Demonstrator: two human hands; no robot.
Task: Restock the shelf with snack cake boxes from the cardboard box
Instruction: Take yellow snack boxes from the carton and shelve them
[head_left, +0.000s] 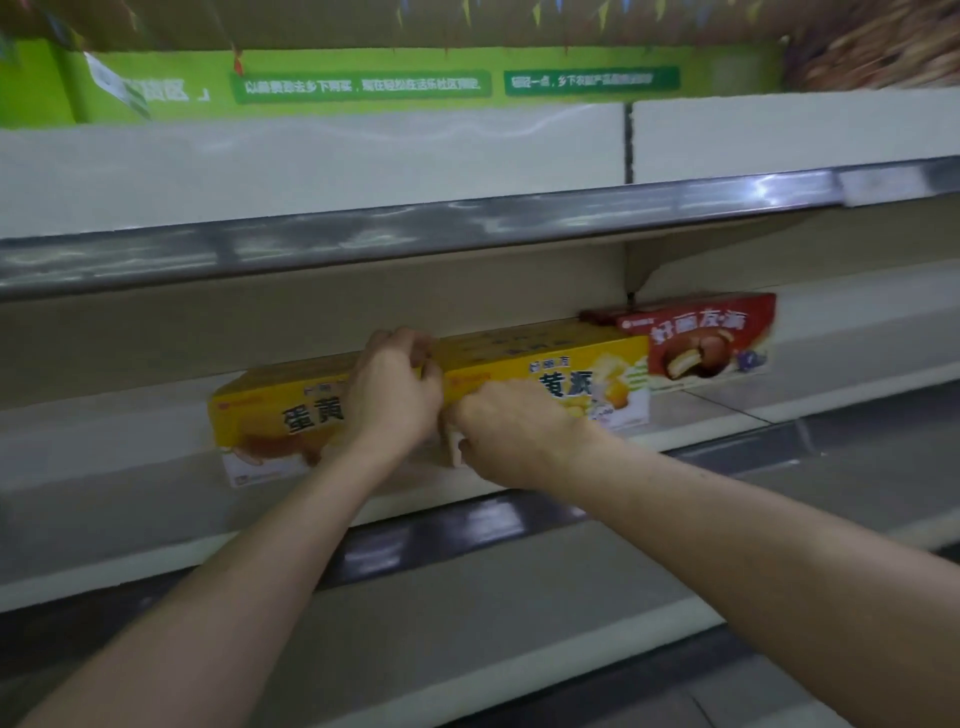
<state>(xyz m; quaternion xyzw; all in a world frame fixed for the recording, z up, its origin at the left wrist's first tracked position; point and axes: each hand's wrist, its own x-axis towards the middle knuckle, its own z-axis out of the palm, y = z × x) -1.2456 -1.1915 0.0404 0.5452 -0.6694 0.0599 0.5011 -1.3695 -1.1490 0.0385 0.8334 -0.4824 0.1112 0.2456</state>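
Two yellow snack cake boxes stand side by side on the middle shelf (156, 467). The left yellow box (270, 415) is gripped at its right end by my left hand (395, 389), fingers curled over its top. The right yellow box (550, 364) is held at its lower left corner by my right hand (509, 431). A red snack cake box (711, 338) stands to the right of them, touching the right yellow box. The cardboard box is out of view.
The upper shelf (415, 228) with a grey price rail hangs close above the boxes. A lower shelf (467, 597) runs beneath my forearms. Green signage (363, 85) lines the top. The shelf stretches bare to the left and far right.
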